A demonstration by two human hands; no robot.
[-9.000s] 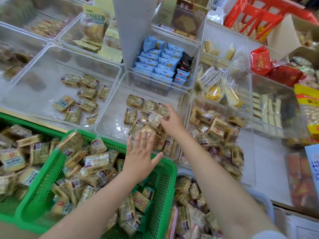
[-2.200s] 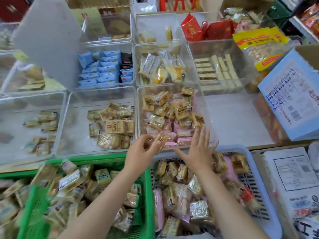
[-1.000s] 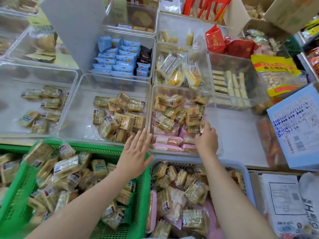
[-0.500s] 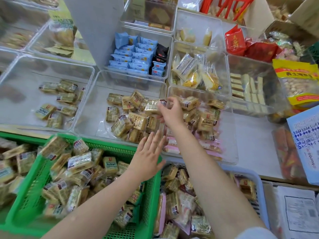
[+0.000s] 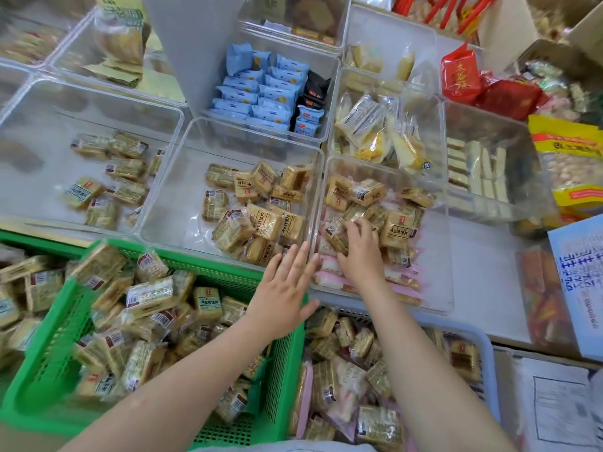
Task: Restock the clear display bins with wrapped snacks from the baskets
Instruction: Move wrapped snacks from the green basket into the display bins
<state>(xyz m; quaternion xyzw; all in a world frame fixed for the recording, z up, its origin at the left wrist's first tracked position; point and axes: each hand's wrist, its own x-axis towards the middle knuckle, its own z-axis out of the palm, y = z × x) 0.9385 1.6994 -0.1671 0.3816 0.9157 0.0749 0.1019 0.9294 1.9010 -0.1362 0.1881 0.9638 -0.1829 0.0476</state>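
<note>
Right hand (image 5: 360, 247) has dropped from up over the bins half a second ago into the clear bin (image 5: 437, 298) just right of the green basket (image 5: 49, 380), fingers curled on a wrapped snack (image 5: 336, 234), so we're mid-placement. Its orientation isn't clear. Left hand (image 5: 285, 296) hovers open at the basket's far corner.

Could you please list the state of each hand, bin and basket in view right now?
Left hand: open, fingers spread, empty, over the green basket's corner.
Right hand: fingers on wrapped snacks in the right clear bin.
Right clear bin: mostly full.
Middle clear bin: partly filled.
Left clear bin: sparse.
Green basket: heaped.
Blue basket: well stocked.
</note>
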